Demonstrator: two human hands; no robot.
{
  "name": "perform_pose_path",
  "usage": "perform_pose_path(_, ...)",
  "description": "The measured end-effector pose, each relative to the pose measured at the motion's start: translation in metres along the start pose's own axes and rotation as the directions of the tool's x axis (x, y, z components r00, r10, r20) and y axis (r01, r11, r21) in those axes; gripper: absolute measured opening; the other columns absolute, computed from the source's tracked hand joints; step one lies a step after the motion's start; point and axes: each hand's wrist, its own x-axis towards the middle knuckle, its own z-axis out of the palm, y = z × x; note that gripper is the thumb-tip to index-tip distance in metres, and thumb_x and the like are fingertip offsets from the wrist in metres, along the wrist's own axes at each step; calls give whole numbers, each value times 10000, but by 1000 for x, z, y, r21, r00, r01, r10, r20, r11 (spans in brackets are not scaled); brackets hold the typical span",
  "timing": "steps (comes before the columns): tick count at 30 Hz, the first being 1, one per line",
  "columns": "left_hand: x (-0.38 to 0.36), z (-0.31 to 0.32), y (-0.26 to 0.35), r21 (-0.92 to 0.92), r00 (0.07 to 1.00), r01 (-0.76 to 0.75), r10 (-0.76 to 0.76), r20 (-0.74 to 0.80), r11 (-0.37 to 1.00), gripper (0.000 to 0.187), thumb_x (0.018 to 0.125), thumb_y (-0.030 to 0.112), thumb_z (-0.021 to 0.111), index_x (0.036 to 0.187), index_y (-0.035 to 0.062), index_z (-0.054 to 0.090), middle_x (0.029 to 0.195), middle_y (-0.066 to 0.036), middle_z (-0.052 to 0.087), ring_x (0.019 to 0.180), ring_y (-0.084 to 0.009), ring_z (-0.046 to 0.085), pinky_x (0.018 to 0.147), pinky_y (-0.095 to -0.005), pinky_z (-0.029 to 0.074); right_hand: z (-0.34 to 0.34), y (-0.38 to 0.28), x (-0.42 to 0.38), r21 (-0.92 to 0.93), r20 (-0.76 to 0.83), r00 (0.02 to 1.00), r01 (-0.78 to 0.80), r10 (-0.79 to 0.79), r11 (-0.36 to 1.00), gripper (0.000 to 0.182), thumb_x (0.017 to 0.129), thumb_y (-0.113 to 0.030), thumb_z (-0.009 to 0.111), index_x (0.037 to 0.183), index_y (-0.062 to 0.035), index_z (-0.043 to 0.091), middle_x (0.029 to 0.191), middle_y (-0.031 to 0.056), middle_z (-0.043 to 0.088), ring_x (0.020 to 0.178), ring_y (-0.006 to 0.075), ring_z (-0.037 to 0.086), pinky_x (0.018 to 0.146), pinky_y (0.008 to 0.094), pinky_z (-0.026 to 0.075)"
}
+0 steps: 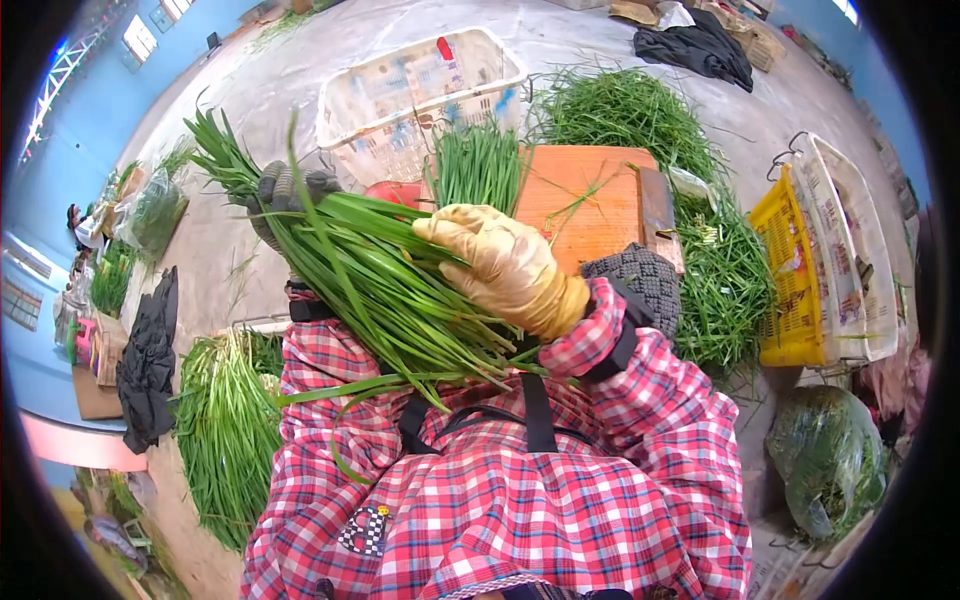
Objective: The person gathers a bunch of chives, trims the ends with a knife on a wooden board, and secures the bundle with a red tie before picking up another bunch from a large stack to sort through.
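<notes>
my two gloved hands [290, 195] [510, 268], one held bundle [375, 265], one board [555, 185] at one o'clock, one yellow crate [790, 275] at three

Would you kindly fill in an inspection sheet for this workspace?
Surface: orange-brown rectangular board, with a bunch of upright-looking green blades at its left end.
Job's things: bundle of long green leaves, raised off the board.
Clutter: loose green heap right of the board; white plastic crate beyond it.
Hands: grey-gloved left hand grips the bundle; yellow-gloved right hand touches it.
Cables: nothing seen.
Surroundings: pale grey floor, blue wall.
</notes>
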Motion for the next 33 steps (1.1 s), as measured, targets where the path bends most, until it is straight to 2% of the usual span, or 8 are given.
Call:
perform_pose_path(6,-5,6,-10,-182,995,-91,83,-47,979,213,886,301,568,812,146,443,651,31,418,699,-159,450,952,-413,353,38,12,6,-15,-96,995,-4,3,1000,291,755,-25,662,1042,-47,618,1005,142,626,985,293,599,852,354,486)
perform_pose_path(9,-16,6,-7,82,956,-166,181,-230,983,182,868,272,579,817,122,489,656,12,464,679,-173,493,872,-424,433,22,14,-4,558,-164,934,-176,316,811,88,847,-77,614,914,-20,607,856,58,631,808,163,616,722,280,490)
perform_pose_path(12,-19,5,-3,289,958,-8,90,-273,957,183,872,274,570,820,115,497,665,2,476,684,-179,501,882,-427,428,-43,-7,-28,898,43,796,-296,604,325,141,932,-144,512,875,-44,591,715,15,573,556,63,500,484,191,375)
perform_pose_path(14,-18,8,-12,413,946,243,-121,-299,878,184,874,275,564,821,111,502,672,-5,484,688,-184,507,889,-429,425,-74,12,-59,836,-116,765,-269,634,478,171,942,-186,509,887,-53,601,642,-15,516,484,58,453,409,192,333)
perform_pose_path(20,-12,5,-49,481,776,625,-554,-301,615,192,881,279,546,826,97,516,691,-24,507,699,-196,524,909,-435,416,-44,23,-115,545,285,657,-710,698,446,416,927,-269,561,1270,-38,511,1087,49,610,989,115,548,838,290,461)
perform_pose_path(23,-12,6,-52,470,756,648,-582,-299,600,199,884,281,536,828,91,524,701,-34,519,705,-203,532,919,-438,411,-22,30,-99,601,407,633,-728,658,329,559,910,-372,552,1360,-74,405,1184,58,557,1055,146,525,824,292,462)
perform_pose_path(26,-11,10,-46,449,803,595,-522,-289,667,207,888,282,527,830,84,531,711,-44,531,710,-209,541,929,-441,407,-3,48,-80,582,550,611,-770,570,263,478,913,-355,547,1278,-53,486,1018,28,603,898,110,541,725,269,464)
perform_pose_path(33,-6,12,10,217,990,33,-1,-143,976,231,895,287,506,835,68,549,734,-67,558,723,-224,561,952,-448,396,-27,50,-94,837,293,695,-518,657,175,299,922,-264,549,1107,-33,591,711,-63,513,551,27,401,495,188,322)
